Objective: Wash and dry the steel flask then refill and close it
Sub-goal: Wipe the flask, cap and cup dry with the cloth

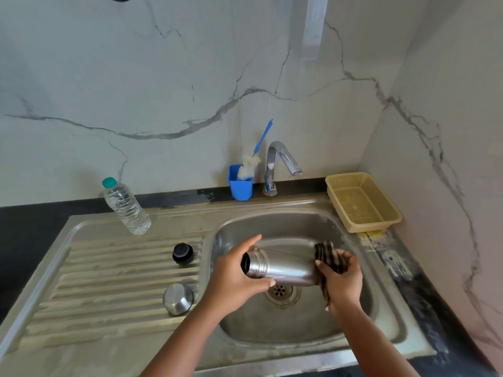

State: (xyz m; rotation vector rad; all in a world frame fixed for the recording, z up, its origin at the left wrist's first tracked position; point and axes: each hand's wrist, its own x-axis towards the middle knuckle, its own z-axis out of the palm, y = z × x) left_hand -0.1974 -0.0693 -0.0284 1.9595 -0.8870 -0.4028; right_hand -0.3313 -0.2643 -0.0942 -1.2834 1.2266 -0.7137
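Observation:
The steel flask [285,269] lies sideways over the sink basin [299,330], its open threaded mouth facing left. My left hand [234,273] grips it around the neck. My right hand [341,278] holds a dark striped cloth [328,255] wrapped round the flask's base. On the ribbed drainboard [109,284] to the left sit the black inner stopper [183,253] and the steel cup lid [178,298], upside down. A clear plastic water bottle [125,206] with a green cap stands at the drainboard's back edge.
A chrome tap [277,164] rises behind the basin with no water running. A blue holder [240,185] beside it carries a bottle brush [251,159]. An empty beige plastic basket [363,201] sits at the back right corner against the marble wall. The drain [279,291] lies under the flask.

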